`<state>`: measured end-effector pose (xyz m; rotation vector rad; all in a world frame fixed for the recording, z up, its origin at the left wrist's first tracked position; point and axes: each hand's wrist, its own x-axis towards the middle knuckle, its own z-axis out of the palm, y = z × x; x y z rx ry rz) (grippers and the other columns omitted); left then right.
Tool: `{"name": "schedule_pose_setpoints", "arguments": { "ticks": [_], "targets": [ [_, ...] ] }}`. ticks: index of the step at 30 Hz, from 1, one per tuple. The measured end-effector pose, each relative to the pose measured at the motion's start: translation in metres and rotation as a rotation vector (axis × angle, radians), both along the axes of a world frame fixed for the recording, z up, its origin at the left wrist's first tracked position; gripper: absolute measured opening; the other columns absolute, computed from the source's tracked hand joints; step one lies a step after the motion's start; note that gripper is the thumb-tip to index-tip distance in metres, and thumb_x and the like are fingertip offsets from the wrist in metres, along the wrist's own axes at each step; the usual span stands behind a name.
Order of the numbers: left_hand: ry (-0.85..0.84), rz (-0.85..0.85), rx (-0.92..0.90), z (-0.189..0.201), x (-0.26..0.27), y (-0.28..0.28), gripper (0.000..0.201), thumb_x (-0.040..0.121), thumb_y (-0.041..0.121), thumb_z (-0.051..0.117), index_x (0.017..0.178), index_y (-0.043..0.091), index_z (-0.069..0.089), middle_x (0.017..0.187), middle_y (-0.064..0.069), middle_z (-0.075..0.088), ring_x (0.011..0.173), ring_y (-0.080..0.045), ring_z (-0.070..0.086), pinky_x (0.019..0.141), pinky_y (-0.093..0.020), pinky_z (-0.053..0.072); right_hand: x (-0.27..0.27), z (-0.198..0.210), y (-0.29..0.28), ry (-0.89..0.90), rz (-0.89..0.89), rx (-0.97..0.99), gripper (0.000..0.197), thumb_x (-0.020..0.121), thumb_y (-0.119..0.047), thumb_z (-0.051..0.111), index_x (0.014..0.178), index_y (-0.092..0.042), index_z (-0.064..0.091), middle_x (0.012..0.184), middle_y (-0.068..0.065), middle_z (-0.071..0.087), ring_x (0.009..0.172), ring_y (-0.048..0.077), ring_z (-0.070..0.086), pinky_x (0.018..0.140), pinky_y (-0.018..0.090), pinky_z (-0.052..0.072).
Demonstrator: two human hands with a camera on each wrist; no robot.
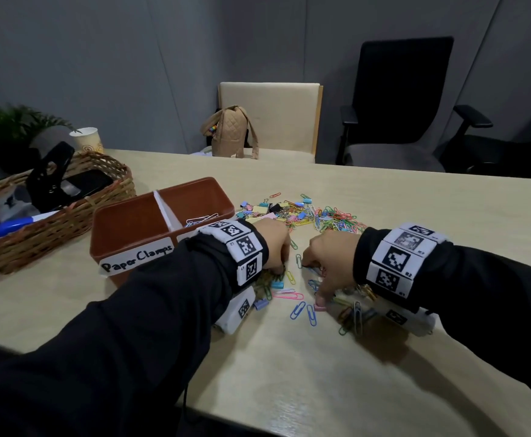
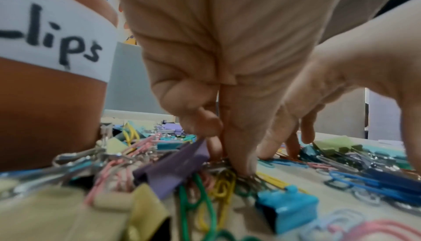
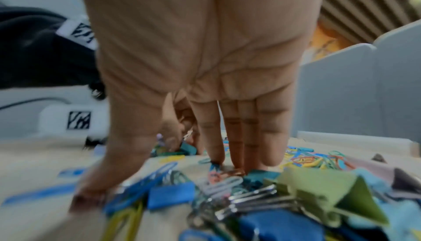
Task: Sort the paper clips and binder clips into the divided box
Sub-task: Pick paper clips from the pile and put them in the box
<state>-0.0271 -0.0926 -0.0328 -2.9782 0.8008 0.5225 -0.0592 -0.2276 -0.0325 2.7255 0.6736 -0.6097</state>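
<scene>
My left hand (image 1: pixel 275 244) pinches down into loose paper clips (image 1: pixel 284 291) on the counter (image 1: pixel 289 373) beside the divided box (image 1: pixel 163 222); what it holds, I cannot tell. My right hand (image 1: pixel 330 260) presses straight fingers (image 3: pixel 239 136) on them. Light, slippery wire, probably best pinched by a loop.

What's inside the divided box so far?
In the divided box, a few paper clips lie in the right compartment; the left hand hides its near corner. The left compartment looks empty.

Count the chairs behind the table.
2. A cream chair stands at the table's far edge with a tan bag on its seat; a black office chair stands to its right.
</scene>
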Motion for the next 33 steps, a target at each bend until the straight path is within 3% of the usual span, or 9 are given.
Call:
{"name": "schedule_pose_setpoints", "arguments": {
  "ticks": [2,9,12,15,18,20,23,29,33],
  "targets": [
    [-0.005,0.011,-0.031,-0.001,0.000,0.004,0.021,0.083,0.021,0.070,0.102,0.013,0.073,0.103,0.000,0.071,0.096,-0.018,0.065,0.079,-0.027,0.050,-0.002,0.000,0.004,-0.021,0.011,0.032,0.056,0.063,-0.053,0.079,0.100,-0.012,0.068,0.096,0.007,0.068,0.088,0.027,0.062,0.072,0.033,0.051],
    [-0.031,0.088,-0.058,0.008,0.001,0.020,0.015,0.083,0.023,0.068,0.090,0.011,0.075,0.084,-0.002,0.072,0.078,-0.016,0.064,0.066,-0.026,0.051,-0.002,0.005,0.000,-0.013,0.021,0.161,0.048,0.078,-0.033,0.075,0.123,-0.018,0.065,0.113,-0.002,0.068,0.100,0.018,0.062,0.083,0.026,0.050],
    [-0.035,0.072,-0.014,0.009,0.001,0.025,0.016,0.084,0.022,0.066,0.091,0.011,0.075,0.085,-0.004,0.073,0.079,-0.016,0.066,0.069,-0.027,0.051,-0.005,0.004,0.001,-0.032,0.054,0.103,0.048,0.080,-0.028,0.074,0.125,-0.019,0.062,0.117,-0.001,0.065,0.105,0.020,0.059,0.080,0.025,0.045],
    [-0.031,0.057,0.073,0.007,0.000,0.026,0.017,0.084,0.026,0.067,0.091,0.013,0.075,0.086,-0.003,0.071,0.078,-0.018,0.063,0.068,-0.027,0.049,-0.006,0.000,0.006,-0.087,0.080,0.033,0.038,0.080,-0.022,0.072,0.116,-0.013,0.066,0.111,0.005,0.067,0.102,0.024,0.061,0.071,0.025,0.043],
    [-0.056,0.048,0.185,0.003,0.000,0.023,0.012,0.084,0.027,0.063,0.078,0.017,0.065,0.080,-0.001,0.062,0.071,-0.020,0.055,0.064,-0.029,0.046,-0.007,-0.006,0.010,-0.122,0.085,-0.005,0.030,0.080,-0.017,0.069,0.110,-0.011,0.067,0.104,0.008,0.068,0.095,0.025,0.063,0.070,0.026,0.047],
    [-0.074,0.066,0.233,0.001,-0.001,0.020,0.020,0.085,0.025,0.060,0.069,0.016,0.055,0.074,-0.001,0.055,0.066,-0.021,0.050,0.061,-0.028,0.042,-0.007,-0.009,0.011,-0.127,0.089,0.002,0.026,0.081,-0.012,0.067,0.107,-0.009,0.066,0.102,0.010,0.068,0.093,0.026,0.064,0.071,0.028,0.050],
    [-0.095,0.091,0.226,-0.003,-0.001,0.015,0.037,0.090,0.026,0.058,0.058,0.014,0.043,0.060,-0.001,0.044,0.053,-0.016,0.041,0.058,-0.029,0.039,-0.006,-0.009,0.011,-0.137,0.082,0.043,0.025,0.082,-0.004,0.059,0.106,-0.006,0.066,0.104,0.012,0.068,0.097,0.028,0.063,0.067,0.027,0.044],
    [-0.137,0.091,0.192,0.000,-0.010,0.001,0.050,0.084,0.044,0.066,0.056,0.012,0.039,0.055,-0.002,0.040,0.048,-0.015,0.039,0.043,-0.025,0.028,-0.005,-0.009,0.009,-0.095,0.010,0.146,0.024,0.082,-0.003,0.056,0.102,-0.012,0.066,0.105,0.005,0.066,0.097,0.025,0.060,0.073,0.027,0.043],
    [-0.152,0.090,0.209,0.004,-0.012,-0.009,0.044,0.090,0.033,0.060,0.058,0.013,0.037,0.058,-0.001,0.038,0.049,-0.013,0.037,0.043,-0.024,0.025,-0.007,-0.009,0.009,-0.081,-0.010,0.170,0.020,0.083,-0.001,0.053,0.087,-0.017,0.064,0.097,0.006,0.068,0.086,0.025,0.057,0.069,0.026,0.042]
  ]
}}
